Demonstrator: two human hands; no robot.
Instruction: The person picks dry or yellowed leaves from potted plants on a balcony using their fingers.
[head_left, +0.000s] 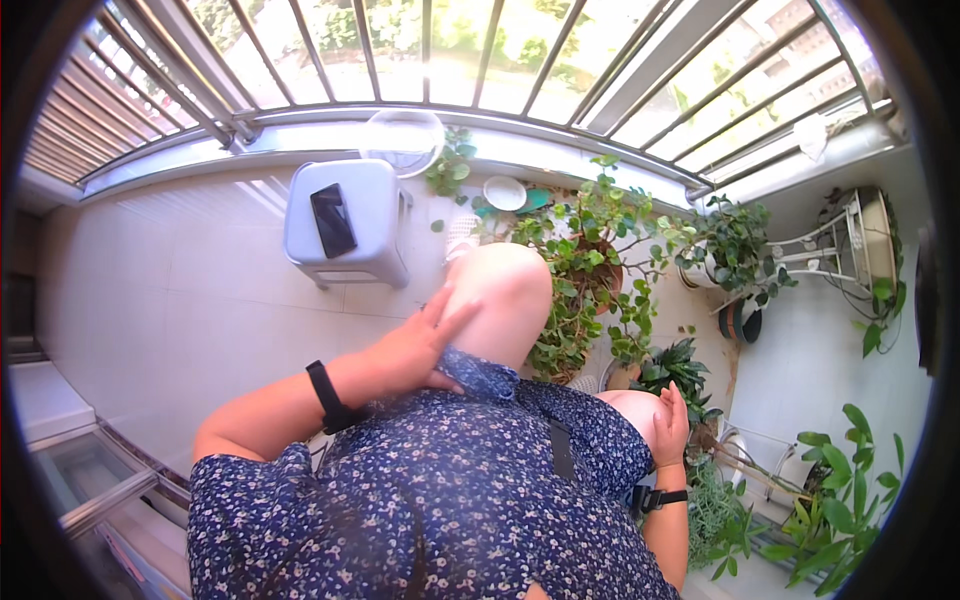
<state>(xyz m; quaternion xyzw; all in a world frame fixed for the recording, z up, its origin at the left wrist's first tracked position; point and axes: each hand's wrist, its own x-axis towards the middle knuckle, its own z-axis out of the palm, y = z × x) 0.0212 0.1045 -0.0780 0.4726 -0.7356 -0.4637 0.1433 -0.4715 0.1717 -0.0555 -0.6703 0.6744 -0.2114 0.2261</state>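
Note:
My left hand (412, 345) lies on the thigh and the hem of a dark blue floral dress (450, 480), its fingers spread and a black band on the wrist. My right hand (670, 427) rests against the other knee (630, 409), its fingers close together; it too has a black wristband. Neither hand shows an object in it. Beyond my left hand a light grey plastic stool (375, 195) stands on the tiled floor, and a black smartphone (334, 220) lies on its seat.
A leafy potted plant (592, 262) spreads in front of the knees, near a white dish (505, 193) and a clear plastic basin (403, 142). More potted plants (727, 240) and a white metal plant stand (817, 247) are at the right. Metal railings (427, 52) run along the far side.

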